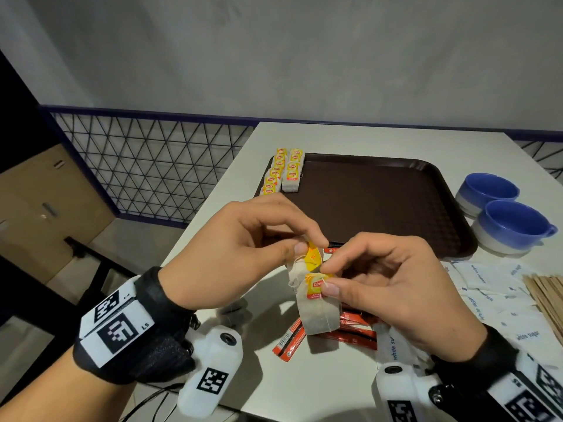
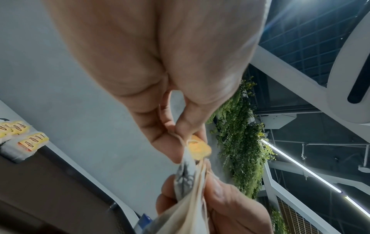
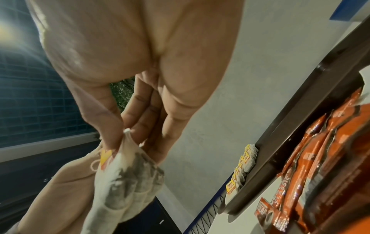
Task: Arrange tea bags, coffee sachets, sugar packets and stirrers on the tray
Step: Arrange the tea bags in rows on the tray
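Near edge: both wrists strapped with black bands carrying coded markers. Left hand (image 1: 243,254) raised above the white table (image 1: 304,391), thumb and forefinger pinching the upper tea bag (image 1: 297,271) at its yellow tag. Right hand (image 1: 393,296) just beside it, thumb and forefinger pinching the tag of a lower tea bag (image 1: 320,315), which hangs down; other fingers loosely curled. The two bags touch, strings between them.

Under the hands: red coffee sachets (image 1: 350,330) strewn on the table. To the right, white sugar packets (image 1: 493,300) and a bundle of wooden stirrers (image 1: 548,296).

Farther: brown tray (image 1: 380,202), with two rows of tea bags (image 1: 283,172) lined along its far-left corner. Right of the tray, two blue cups (image 1: 502,214) side by side.
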`<state>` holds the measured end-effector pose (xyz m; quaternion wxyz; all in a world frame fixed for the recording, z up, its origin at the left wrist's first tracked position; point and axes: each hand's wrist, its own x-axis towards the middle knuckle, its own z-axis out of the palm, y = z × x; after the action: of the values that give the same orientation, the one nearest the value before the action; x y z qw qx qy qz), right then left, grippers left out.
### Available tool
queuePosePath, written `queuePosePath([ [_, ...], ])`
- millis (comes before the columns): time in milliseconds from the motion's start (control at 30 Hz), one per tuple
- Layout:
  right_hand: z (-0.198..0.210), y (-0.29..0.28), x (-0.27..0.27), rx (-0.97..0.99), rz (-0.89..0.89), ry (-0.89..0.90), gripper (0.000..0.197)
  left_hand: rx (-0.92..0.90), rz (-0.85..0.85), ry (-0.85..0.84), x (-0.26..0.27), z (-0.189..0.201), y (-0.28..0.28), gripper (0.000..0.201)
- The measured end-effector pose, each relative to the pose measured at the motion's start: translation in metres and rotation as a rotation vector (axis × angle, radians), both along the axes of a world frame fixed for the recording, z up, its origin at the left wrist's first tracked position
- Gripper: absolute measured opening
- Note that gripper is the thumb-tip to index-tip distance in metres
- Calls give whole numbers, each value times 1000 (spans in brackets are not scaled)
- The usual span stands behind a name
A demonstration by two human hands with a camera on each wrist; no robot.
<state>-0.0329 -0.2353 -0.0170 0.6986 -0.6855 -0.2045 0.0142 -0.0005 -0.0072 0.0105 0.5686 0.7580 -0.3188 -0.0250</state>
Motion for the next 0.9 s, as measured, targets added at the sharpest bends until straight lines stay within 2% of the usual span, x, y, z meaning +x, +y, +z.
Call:
queuePosePath([
  [100,0,-1,0,17,-7,16,14,-30,-3,-1,1,0,2,8],
  [267,1,-3,0,37,-57,28,16,42,102,-104,4,0,10,6],
  [433,2,-7,1,10,-82,8,16,-43,94,-12,3,1,14,7],
  [767,2,-5,2,-13,-108,-24,15,-76,128,17,-4,0,8,5],
  [900,3,-5,2,-8,-107,-39,15,-145,195,111,-4,0,0,22],
])
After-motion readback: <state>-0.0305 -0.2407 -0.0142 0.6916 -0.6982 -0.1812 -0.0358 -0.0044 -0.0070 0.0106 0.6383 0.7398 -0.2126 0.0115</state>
